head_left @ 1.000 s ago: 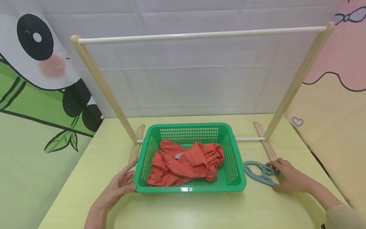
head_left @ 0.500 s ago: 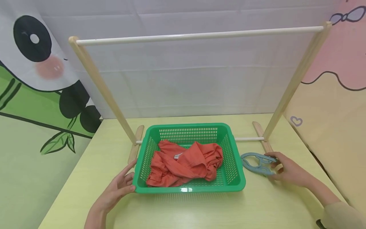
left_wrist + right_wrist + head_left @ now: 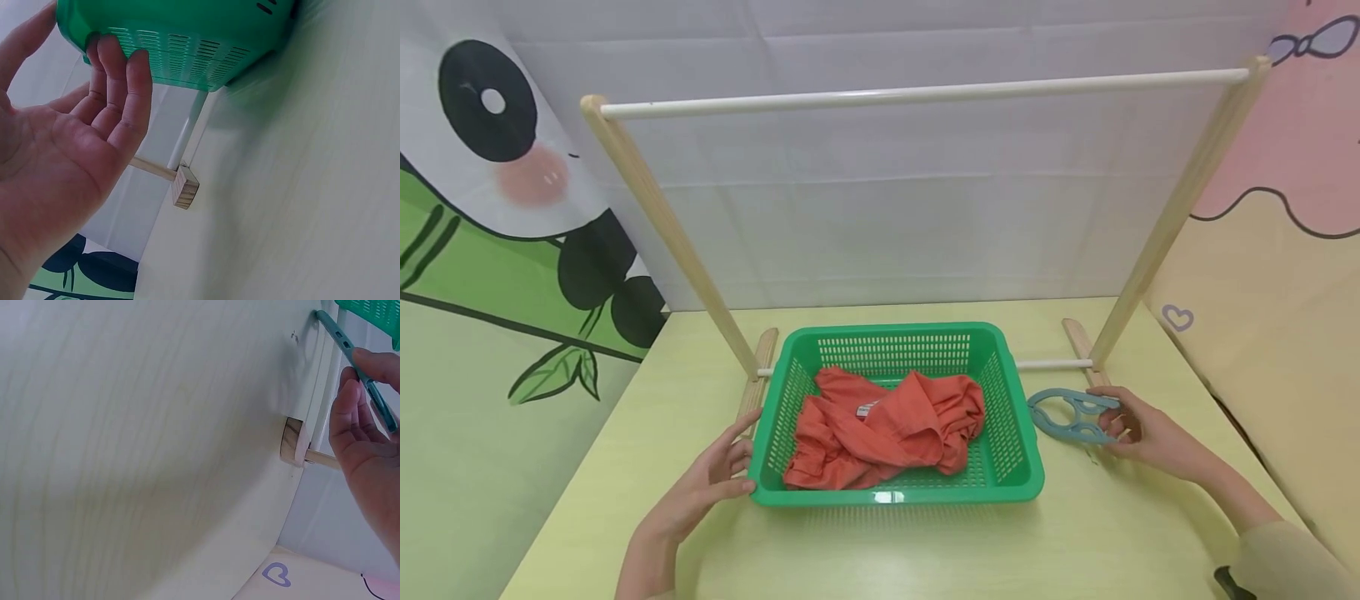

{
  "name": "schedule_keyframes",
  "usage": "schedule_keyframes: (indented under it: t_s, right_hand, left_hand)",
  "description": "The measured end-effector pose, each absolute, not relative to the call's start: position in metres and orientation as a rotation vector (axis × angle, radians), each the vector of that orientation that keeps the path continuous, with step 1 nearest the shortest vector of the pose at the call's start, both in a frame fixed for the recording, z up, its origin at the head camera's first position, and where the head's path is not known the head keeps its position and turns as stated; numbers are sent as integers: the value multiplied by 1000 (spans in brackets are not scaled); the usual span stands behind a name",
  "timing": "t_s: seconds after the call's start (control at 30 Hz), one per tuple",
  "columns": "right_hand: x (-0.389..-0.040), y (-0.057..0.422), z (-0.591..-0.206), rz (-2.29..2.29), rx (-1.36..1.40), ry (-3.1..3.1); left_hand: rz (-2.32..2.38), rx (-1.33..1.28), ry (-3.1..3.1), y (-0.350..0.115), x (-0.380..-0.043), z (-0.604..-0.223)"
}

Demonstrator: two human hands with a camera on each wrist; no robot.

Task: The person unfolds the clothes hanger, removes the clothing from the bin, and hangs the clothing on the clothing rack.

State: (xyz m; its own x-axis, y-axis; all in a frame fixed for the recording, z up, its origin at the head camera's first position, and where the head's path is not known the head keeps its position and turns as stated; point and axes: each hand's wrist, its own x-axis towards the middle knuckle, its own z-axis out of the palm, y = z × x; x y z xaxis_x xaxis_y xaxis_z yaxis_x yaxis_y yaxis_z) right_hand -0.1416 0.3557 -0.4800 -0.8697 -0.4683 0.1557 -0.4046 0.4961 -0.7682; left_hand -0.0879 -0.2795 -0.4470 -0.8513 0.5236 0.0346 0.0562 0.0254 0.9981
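Note:
A green plastic basket with slotted walls stands mid-table. Inside lies a crumpled orange-red garment with a small white label. At the basket's left side is my left hand, thumb near the front corner and fingertips against the wall below the rim, as the left wrist view shows. To the right of the basket, my right hand pinches a blue-grey folding clothes hanger between thumb and fingers. The hanger is folded, and its far end comes close to the basket's right rim. Seen edge-on in the right wrist view, the hanger tilts over the table.
Behind the basket rises a rack with a white top bar, wooden posts and flat wooden feet. A white lower bar runs behind the basket. A white cloth backdrop and painted side panels enclose the pale yellow table.
My right hand has lifted the hanger off the table and shifted it slightly away from me, tipping it. My left hand stays at the basket, which keeps its place.

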Motion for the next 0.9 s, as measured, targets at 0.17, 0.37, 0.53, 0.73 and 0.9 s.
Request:
schedule_keyframes:
  t_s: [0.17, 0.37, 0.53, 0.73, 0.9]
  right_hand:
    - [-144, 352, -472, -1339, -831, 2681]
    - [-148, 350, -465, -1319, -819, 2772]
    - [-151, 349, -459, -1312, -752, 2863]
    - [-154, 348, -453, -1252, -642, 2969]
    - [-156, 344, -447, -1343, -558, 2978]
  left_hand:
    - [1886, 546, 1990, -279, -88, -446]
    - [1920, 586, 1906, -280, -87, -448]
    - [1917, 573, 1906, -280, -87, -451]
    - [1916, 561, 1914, -280, -87, -453]
    - [1921, 582, 1906, -279, -87, -452]
